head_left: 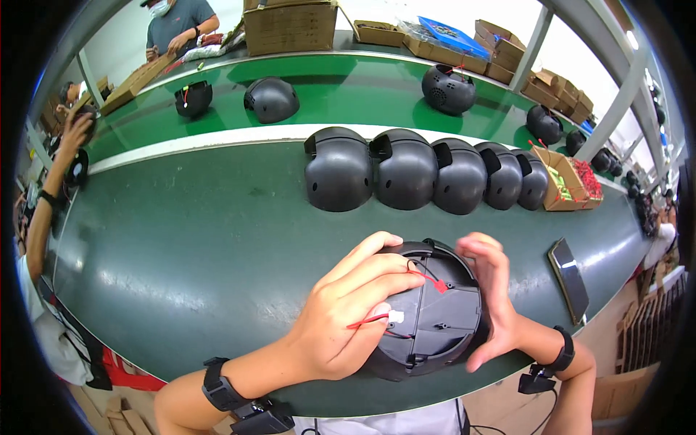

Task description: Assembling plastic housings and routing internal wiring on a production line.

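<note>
A black round shell rests on the green bench right in front of me, its inner side facing up with ribs and screw posts showing. My left hand grips its left side, fingers laid over the rim and inner face. By these fingertips, thin red and black wires end in a red connector. A white connector on a red wire lies beside the left thumb. My right hand curves along the shell's right side, fingers and thumb apart; whether it touches the rim is unclear.
Several black dome shells stand in a row beyond my hands. A cardboard box of red and green parts ends that row. At right lies a phone. More shells sit on a green conveyor. A person works across it.
</note>
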`<control>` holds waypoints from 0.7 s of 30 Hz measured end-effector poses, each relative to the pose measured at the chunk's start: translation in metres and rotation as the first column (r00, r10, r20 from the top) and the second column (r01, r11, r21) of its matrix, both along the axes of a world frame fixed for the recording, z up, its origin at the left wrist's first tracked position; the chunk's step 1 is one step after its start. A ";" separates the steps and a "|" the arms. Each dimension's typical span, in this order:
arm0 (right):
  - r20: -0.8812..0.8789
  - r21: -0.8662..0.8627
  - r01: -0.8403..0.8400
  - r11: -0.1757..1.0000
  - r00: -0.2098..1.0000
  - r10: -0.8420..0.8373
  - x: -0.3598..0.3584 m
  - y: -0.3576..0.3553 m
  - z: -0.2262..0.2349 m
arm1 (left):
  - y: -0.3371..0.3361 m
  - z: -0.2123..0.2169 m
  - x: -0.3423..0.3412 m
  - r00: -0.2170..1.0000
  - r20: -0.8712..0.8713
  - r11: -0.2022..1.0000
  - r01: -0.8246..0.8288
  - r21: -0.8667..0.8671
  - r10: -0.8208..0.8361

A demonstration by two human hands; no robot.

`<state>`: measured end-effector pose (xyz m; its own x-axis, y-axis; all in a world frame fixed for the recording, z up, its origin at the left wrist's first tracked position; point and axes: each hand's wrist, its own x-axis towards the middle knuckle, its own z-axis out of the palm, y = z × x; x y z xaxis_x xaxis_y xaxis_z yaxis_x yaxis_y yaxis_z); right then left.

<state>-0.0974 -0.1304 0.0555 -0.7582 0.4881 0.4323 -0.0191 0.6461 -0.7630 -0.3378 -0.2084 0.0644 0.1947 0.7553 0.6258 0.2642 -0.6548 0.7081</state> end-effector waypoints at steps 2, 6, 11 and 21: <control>-0.104 -0.223 -0.090 0.971 0.992 0.068 -0.014 -0.003 -0.003 | 0.000 0.001 0.000 1.000 -0.022 1.000 -0.009 -0.002 0.009; -0.276 -0.568 -0.139 0.811 0.961 -0.028 -0.041 -0.002 0.006 | 0.000 0.002 0.000 0.998 -0.038 0.998 -0.055 0.019 0.055; -0.296 -0.596 -0.187 0.781 0.955 0.002 -0.044 -0.001 0.003 | -0.003 0.003 0.000 0.995 -0.048 0.996 -0.089 0.019 0.089; -0.361 -0.584 -0.279 0.762 0.930 0.064 -0.047 -0.002 -0.003 | -0.003 0.009 -0.007 0.997 -0.073 0.999 -0.036 0.011 0.037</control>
